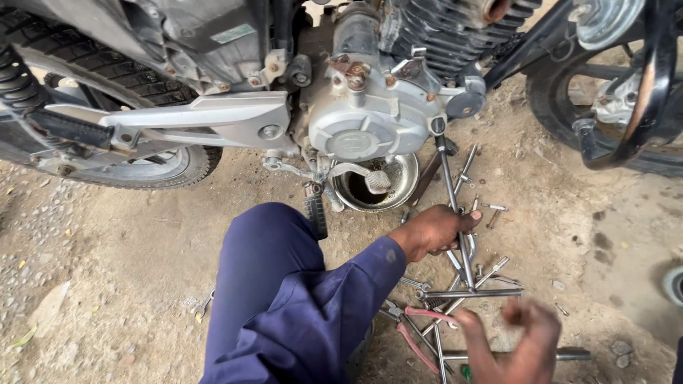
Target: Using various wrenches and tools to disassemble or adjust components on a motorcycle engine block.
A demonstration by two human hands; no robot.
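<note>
dirt ground [128,270] lay open to the left of the person's blue-clad knee [270,270], with bare room there and only a small spanner [204,304] on it; to the right the space was crowded by a scatter of loose tools [462,291] and bolts. the motorcycle engine [377,114] closed off the top edge, its rear wheel [107,142] at left and front wheel [612,92] at right.

the left hand [435,231] was curled tight around a long steel t-handle wrench [455,213], gripping it about halfway down the shaft. the wrench stood nearly upright, its top end meeting the lower right corner of the engine cover [370,124], its lower end among the scattered tools. the right hand [519,345] hovered low over red-handled pliers [420,334], blurred, so its fingers could not be told as spread or closed.

a metal drain pan [402,188] sat under the engine, just left of the wrench.
</note>
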